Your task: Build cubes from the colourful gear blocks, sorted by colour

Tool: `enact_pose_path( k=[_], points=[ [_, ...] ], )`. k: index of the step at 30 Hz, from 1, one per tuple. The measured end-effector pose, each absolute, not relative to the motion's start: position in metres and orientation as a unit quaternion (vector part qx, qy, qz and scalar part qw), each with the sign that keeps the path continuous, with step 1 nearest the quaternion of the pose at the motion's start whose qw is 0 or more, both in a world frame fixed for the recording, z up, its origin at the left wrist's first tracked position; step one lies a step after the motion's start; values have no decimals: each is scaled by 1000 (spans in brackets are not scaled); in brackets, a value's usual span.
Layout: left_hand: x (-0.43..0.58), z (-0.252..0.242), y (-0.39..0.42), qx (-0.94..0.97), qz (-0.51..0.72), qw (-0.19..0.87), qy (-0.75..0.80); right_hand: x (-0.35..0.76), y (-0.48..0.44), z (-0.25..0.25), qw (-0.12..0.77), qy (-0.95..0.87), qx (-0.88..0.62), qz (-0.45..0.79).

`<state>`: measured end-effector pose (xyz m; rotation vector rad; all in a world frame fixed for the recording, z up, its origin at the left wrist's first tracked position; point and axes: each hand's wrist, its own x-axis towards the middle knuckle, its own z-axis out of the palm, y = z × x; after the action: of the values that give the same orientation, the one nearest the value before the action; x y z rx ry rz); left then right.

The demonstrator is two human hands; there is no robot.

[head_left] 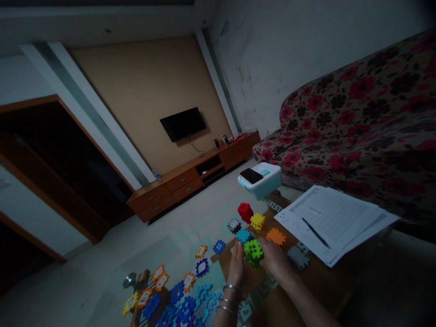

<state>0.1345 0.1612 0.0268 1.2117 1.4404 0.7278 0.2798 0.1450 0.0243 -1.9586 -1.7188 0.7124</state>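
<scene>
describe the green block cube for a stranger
On the low table in front of the red-flowered sofa, find the plastic interlocking blocks. The lime-green cube sits between the left hand and right hand, the only green one, with the red cube and yellow cube just beyond it.

The room is dim, with a murky bluish cast, and no lamp shows. The papers (332, 222) and the wall (272, 59) are the palest areas, without glare. The doorway (57, 163) falls nearly black, and the lower right corner sinks into shadow. Wide-angle distortion bends the picture's edges, stretching the sofa (347, 122) most. The hands (255, 261) look slightly soft and underlit.
</scene>
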Motion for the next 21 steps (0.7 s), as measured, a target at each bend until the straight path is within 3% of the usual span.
enact_pose_path(
  k=[21],
  points=[
    [136,27,157,566,306,454,617,286,141,30,292,-623,-698,199]
  ],
)
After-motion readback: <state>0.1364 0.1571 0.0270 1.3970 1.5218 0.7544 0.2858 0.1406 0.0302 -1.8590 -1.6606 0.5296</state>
